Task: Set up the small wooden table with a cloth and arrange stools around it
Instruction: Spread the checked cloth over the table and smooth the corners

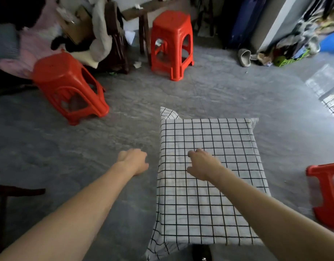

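Note:
A white cloth with a black grid [219, 140] covers the small table completely; the wood is hidden. My right hand [202, 162] hovers over the cloth's left part, fingers loosely curled and holding nothing. My left hand [133, 161] hangs over the floor just left of the table, also loosely curled and holding nothing. One red plastic stool [68, 83] stands tilted on the floor at far left. A second red stool [171, 44] stands upright further back. A third red stool [326, 193] is cut off at the right edge, close to the table.
Piled clothes and bedding [39, 40] and a dark wooden chair [115, 40] crowd the back left. A slipper [244, 57] and a heap of clutter [294, 46] lie at the back right. A dark piece of furniture [4, 196] sits near left. Grey concrete floor [68, 157] surrounds the table.

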The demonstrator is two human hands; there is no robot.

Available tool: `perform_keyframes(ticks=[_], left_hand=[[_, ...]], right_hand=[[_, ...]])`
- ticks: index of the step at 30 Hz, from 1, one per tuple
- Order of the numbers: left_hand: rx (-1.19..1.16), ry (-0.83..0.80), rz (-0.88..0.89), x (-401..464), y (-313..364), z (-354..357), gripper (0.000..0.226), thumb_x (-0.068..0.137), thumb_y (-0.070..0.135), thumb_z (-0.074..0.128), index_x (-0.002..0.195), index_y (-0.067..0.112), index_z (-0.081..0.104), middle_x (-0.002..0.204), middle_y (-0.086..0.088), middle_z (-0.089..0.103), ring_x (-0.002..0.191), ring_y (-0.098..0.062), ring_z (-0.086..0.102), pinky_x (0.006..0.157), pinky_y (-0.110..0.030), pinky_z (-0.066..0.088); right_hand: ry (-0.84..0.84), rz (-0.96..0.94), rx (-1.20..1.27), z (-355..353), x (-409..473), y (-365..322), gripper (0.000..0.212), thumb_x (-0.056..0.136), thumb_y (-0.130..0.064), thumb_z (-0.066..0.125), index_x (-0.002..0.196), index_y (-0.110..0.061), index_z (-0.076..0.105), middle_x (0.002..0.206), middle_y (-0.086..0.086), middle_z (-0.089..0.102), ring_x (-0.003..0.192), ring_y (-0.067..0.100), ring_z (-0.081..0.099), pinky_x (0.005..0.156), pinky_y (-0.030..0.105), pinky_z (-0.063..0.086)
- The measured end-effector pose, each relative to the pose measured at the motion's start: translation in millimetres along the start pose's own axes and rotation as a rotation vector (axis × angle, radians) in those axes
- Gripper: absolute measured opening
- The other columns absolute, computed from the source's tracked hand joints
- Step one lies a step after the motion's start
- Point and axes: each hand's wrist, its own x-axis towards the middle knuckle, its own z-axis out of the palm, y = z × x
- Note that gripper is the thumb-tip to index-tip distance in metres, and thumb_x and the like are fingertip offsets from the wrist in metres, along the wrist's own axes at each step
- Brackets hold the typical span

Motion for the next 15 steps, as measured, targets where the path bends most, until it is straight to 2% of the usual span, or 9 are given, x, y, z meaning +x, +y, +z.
perform_keyframes(ticks=[3, 6, 9, 12, 15], left_hand=[[-0.039, 0.209, 0.056, -64, -13, -45, 0.038, 0.093, 0.039, 0.045, 0.126, 0.024, 0.056, 0.132, -0.002, 0.053, 0.123, -0.025, 0.05, 0.096, -0.04, 0.04], [-0.075, 0.298, 0.152, -142, -19, -74, 0.042, 0.093, 0.039, 0.046, 0.132, 0.025, 0.05, 0.144, -0.001, 0.043, 0.133, -0.025, 0.04, 0.106, -0.045, 0.032], [-0.115, 0.427, 0.222, -206, -42, -95, 0.047, 0.094, 0.037, 0.048, 0.139, 0.027, 0.044, 0.156, 0.001, 0.03, 0.14, -0.022, 0.032, 0.111, -0.046, 0.029], [-0.133, 0.534, 0.228, -252, -78, -109, 0.051, 0.093, 0.038, 0.048, 0.143, 0.029, 0.04, 0.159, 0.0, 0.024, 0.142, -0.021, 0.029, 0.113, -0.045, 0.028], [-0.128, 0.595, 0.237, -285, -116, -115, 0.055, 0.09, 0.038, 0.051, 0.143, 0.031, 0.039, 0.161, 0.0, 0.02, 0.143, -0.021, 0.026, 0.113, -0.045, 0.029]], right_hand=[[0.128, -0.016, 0.013, -65, -51, -36, 0.055, 0.088, -0.031, 0.059, 0.138, -0.016, 0.043, 0.137, 0.009, 0.045, 0.126, 0.028, 0.043, 0.098, 0.044, 0.045], [0.213, -0.038, 0.07, -109, -117, -77, 0.062, 0.085, -0.035, 0.062, 0.141, -0.018, 0.041, 0.143, 0.006, 0.04, 0.132, 0.027, 0.037, 0.103, 0.043, 0.041], [0.329, -0.036, 0.093, -133, -177, -111, 0.062, 0.085, -0.034, 0.061, 0.142, -0.02, 0.04, 0.145, 0.005, 0.038, 0.132, 0.027, 0.037, 0.104, 0.043, 0.04], [0.424, -0.007, 0.101, -142, -221, -136, 0.059, 0.087, -0.036, 0.058, 0.141, -0.022, 0.04, 0.147, 0.001, 0.036, 0.133, 0.025, 0.037, 0.099, 0.042, 0.041], [0.48, 0.006, 0.099, -144, -253, -158, 0.064, 0.088, -0.035, 0.058, 0.145, -0.021, 0.035, 0.152, 0.001, 0.031, 0.137, 0.026, 0.034, 0.102, 0.045, 0.039]])
